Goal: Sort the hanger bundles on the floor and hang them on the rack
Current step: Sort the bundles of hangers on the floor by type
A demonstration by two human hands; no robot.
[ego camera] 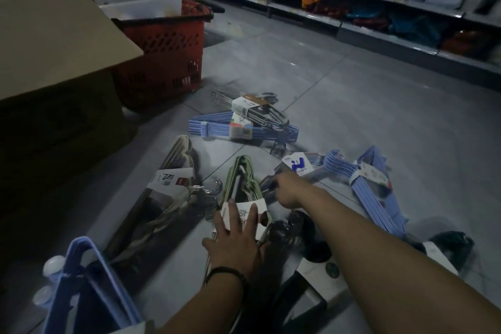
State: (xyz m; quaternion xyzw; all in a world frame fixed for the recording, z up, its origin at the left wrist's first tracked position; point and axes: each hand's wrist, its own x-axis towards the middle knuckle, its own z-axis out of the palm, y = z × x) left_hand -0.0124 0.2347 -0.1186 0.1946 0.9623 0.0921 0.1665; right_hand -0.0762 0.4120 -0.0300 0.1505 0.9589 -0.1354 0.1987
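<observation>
Sorting seems only begun: all hanger bundles (244, 130) lie on the floor (352, 95), and none looks hung. The left hand (234, 244) presses flat on the green bundle (241, 171). The right hand (288, 191), at its 1 o'clock, grips a grey bundle (296, 167).

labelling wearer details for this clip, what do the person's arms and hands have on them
Both forearms are bare, with no sleeves or gloves in view. The left hand has a thin dark band round its wrist. The right hand has nothing on its wrist.
</observation>
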